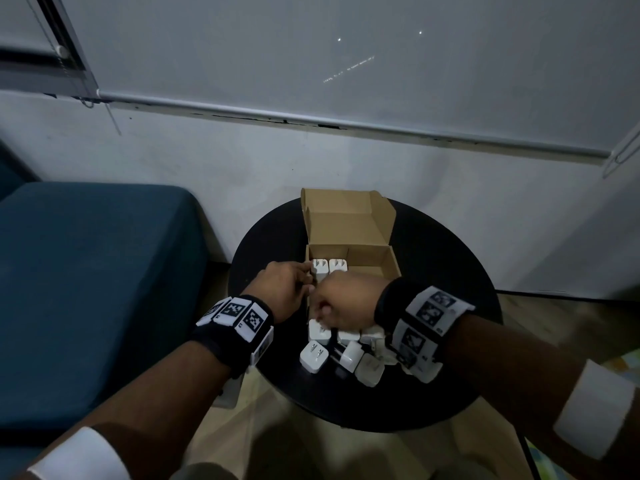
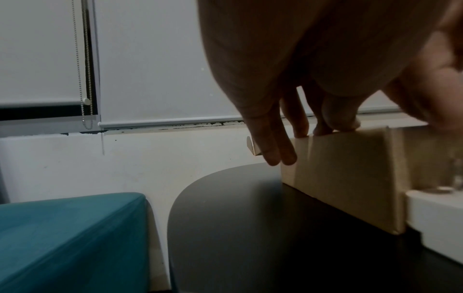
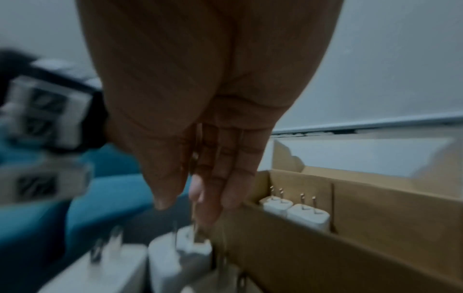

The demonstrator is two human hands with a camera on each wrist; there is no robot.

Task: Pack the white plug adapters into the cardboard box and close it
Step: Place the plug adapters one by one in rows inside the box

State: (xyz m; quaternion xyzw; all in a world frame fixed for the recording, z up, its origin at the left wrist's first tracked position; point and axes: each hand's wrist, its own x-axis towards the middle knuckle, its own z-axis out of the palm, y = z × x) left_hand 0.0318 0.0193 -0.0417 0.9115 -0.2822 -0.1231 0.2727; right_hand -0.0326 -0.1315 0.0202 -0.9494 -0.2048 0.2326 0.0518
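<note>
The right hand (image 1: 341,301) hangs over the loose heap of white square plug adapters (image 1: 341,351) just below its fingertips, fingers (image 3: 220,178) pointing down with thumb drawn toward them, apparently closing on the metal prongs of one upright adapter (image 3: 185,251); motion blur prevents confirming a grip. Prongs are presumably chosen as the handle because the smooth bodies sit packed together. The left hand (image 1: 285,289) lies beside it, fingers (image 2: 273,146) extended and resting against the near left wall and rim of the open brown cardboard box (image 1: 388,263), judged to steady it against sliding on the round black table (image 1: 450,271). Beyond both hands, two packed adapters (image 1: 328,266) stand prongs-up in the box's far left corner, suggesting rows are being filled from there. The lid (image 1: 346,216) stands raised at the back, clear of loading.
</note>
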